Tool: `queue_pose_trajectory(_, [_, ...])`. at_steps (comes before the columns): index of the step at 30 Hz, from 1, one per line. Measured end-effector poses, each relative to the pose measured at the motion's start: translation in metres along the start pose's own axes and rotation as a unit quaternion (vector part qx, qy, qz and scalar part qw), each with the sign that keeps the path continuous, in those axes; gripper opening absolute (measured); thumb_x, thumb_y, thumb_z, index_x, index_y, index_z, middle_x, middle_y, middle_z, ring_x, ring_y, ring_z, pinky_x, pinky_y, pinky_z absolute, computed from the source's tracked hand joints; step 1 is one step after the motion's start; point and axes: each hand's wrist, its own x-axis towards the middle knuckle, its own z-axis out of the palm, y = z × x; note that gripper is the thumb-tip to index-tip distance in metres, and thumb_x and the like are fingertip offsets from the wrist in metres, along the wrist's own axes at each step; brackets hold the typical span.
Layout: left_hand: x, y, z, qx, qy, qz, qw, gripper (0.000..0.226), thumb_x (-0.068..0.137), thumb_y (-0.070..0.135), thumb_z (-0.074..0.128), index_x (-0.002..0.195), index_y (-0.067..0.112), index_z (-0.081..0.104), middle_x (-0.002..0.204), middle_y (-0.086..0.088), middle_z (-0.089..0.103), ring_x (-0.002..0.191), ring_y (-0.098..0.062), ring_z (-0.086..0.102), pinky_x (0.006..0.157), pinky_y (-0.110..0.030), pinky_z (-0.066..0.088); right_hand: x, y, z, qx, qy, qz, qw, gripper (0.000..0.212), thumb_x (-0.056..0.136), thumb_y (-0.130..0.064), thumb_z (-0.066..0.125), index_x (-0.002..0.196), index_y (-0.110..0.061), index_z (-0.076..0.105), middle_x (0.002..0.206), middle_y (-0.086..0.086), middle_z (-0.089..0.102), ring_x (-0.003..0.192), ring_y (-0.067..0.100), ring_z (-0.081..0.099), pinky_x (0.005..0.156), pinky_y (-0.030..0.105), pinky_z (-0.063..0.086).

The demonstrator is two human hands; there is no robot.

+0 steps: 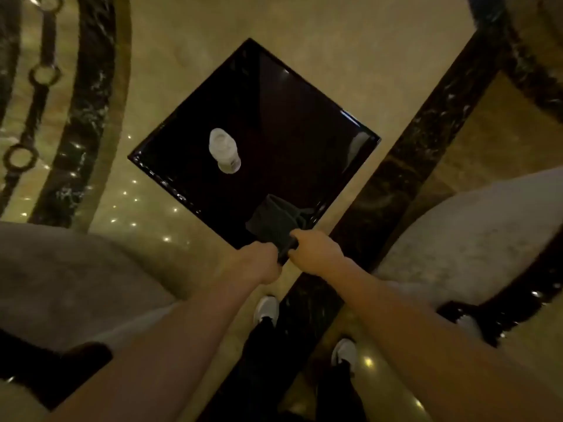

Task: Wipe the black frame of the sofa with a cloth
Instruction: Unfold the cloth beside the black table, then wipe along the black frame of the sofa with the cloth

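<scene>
A dark grey cloth [275, 222] is stretched between both hands over the near corner of a glossy black square table [289, 132]. My left hand [257, 263] grips its near left edge and my right hand [316, 251] grips its near right edge. Pale upholstered sofa seats sit to either side: one at the left [61, 275] and one at the right [475, 248]. Glossy black sofa frame shows at the lower left [51, 370] and under the right seat [499, 315].
A clear plastic bottle [224, 154] stands on the black table, left of centre. The floor is polished beige marble with dark inlaid bands [405, 166]. My white shoes [266, 309] stand on the floor between the two seats.
</scene>
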Motion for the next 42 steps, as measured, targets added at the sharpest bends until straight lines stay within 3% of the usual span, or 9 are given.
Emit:
queue_pose_trajectory(3, [0.06, -0.015, 0.013, -0.081, 0.099, -0.031, 0.991, 0.019, 0.096, 0.025, 0.048, 0.083, 0.015, 0.058, 0.083, -0.007, 0.061, 0.071, -0.024, 0.057, 0.06, -0.035, 0.044, 0.059, 0.014, 0.031, 0.035, 0.035, 0.013, 0.999, 0.03, 0.096, -0.031, 0.054, 0.12, -0.013, 0.054, 0.119, 0.015, 0.057, 0.108, 0.036, 0.058, 0.087, 0.048, 0.053])
queue_pose_trajectory(7, [0.134, -0.034, 0.019, -0.158, 0.238, -0.064, 0.956, 0.03, 0.098, 0.03, 0.054, 0.119, 0.009, 0.059, 0.125, -0.015, 0.055, 0.111, -0.032, 0.056, 0.089, -0.043, 0.052, 0.124, 0.027, 0.069, 0.121, 0.136, 0.104, 0.978, 0.053, 0.095, -0.038, 0.059, 0.144, -0.025, 0.043, 0.158, 0.01, 0.023, 0.139, 0.038, 0.026, 0.107, 0.049, 0.039])
queue_pose_trajectory(13, [0.188, -0.051, 0.048, -0.267, 0.196, -0.126, 0.935, 0.06, 0.093, 0.039, 0.064, 0.141, 0.012, 0.039, 0.133, -0.016, 0.056, 0.121, -0.036, 0.055, 0.096, -0.049, 0.048, 0.165, 0.033, 0.102, 0.384, 0.236, 0.222, 0.864, 0.077, 0.085, -0.031, 0.077, 0.147, -0.021, 0.033, 0.136, 0.006, 0.034, 0.113, 0.022, 0.046, 0.093, 0.034, 0.047])
queue_pose_trajectory(19, [0.149, -0.041, 0.063, -0.671, 0.1, -0.097, 0.728, 0.016, 0.091, 0.032, 0.07, 0.1, 0.018, 0.072, 0.095, -0.007, 0.077, 0.087, -0.026, 0.075, 0.07, -0.039, 0.062, 0.116, 0.053, 0.092, 0.643, 0.115, 0.265, 0.71, 0.026, 0.082, -0.018, 0.081, 0.103, -0.015, 0.067, 0.106, 0.01, 0.072, 0.097, 0.028, 0.07, 0.09, 0.048, 0.058])
queue_pose_trajectory(22, [0.116, -0.018, 0.063, -0.615, 0.112, -0.024, 0.78, 0.015, 0.092, 0.029, 0.069, 0.103, 0.021, 0.073, 0.104, -0.006, 0.075, 0.093, -0.021, 0.073, 0.078, -0.038, 0.061, 0.055, 0.076, 0.073, 0.684, 0.134, 0.211, 0.686, 0.019, 0.081, -0.018, 0.081, 0.096, -0.028, 0.075, 0.1, 0.003, 0.077, 0.089, 0.023, 0.074, 0.083, 0.045, 0.062])
queue_pose_trajectory(25, [0.087, 0.018, 0.061, -0.476, 0.205, 0.074, 0.852, 0.017, 0.088, 0.018, 0.073, 0.105, 0.019, 0.073, 0.113, -0.001, 0.066, 0.103, -0.015, 0.065, 0.092, -0.037, 0.056, -0.016, 0.101, 0.061, 0.635, 0.184, 0.156, 0.734, 0.024, 0.084, -0.018, 0.079, 0.101, -0.034, 0.074, 0.103, -0.003, 0.076, 0.095, 0.018, 0.073, 0.083, 0.043, 0.062])
queue_pose_trajectory(31, [0.018, 0.114, 0.063, -0.481, 0.15, 0.205, 0.839, 0.028, 0.089, 0.021, 0.072, 0.089, 0.049, 0.072, 0.093, 0.014, 0.075, 0.096, -0.008, 0.071, 0.083, -0.028, 0.057, -0.14, 0.149, 0.041, 0.573, 0.274, 0.125, 0.762, 0.026, 0.094, -0.024, 0.068, 0.105, -0.047, 0.064, 0.102, -0.019, 0.071, 0.094, -0.004, 0.068, 0.073, 0.014, 0.056])
queue_pose_trajectory(34, [-0.013, 0.159, 0.083, -0.461, 0.131, 0.236, 0.845, 0.004, 0.09, 0.042, 0.062, 0.093, 0.042, 0.065, 0.094, 0.015, 0.071, 0.09, -0.004, 0.069, 0.072, -0.02, 0.056, -0.196, 0.177, 0.041, 0.549, 0.294, 0.107, 0.775, 0.024, 0.094, -0.025, 0.066, 0.108, -0.045, 0.063, 0.103, -0.022, 0.069, 0.096, -0.002, 0.067, 0.074, 0.013, 0.055])
queue_pose_trajectory(42, [-0.069, 0.275, 0.167, -0.364, 0.102, 0.244, 0.893, 0.024, 0.1, 0.044, 0.049, 0.096, 0.066, 0.053, 0.097, 0.031, 0.064, 0.093, 0.013, 0.06, 0.074, -0.008, 0.047, -0.316, 0.263, 0.071, 0.508, 0.326, 0.144, 0.785, 0.025, 0.097, -0.028, 0.063, 0.106, -0.051, 0.057, 0.095, -0.031, 0.058, 0.085, -0.028, 0.053, 0.066, 0.0, 0.044])
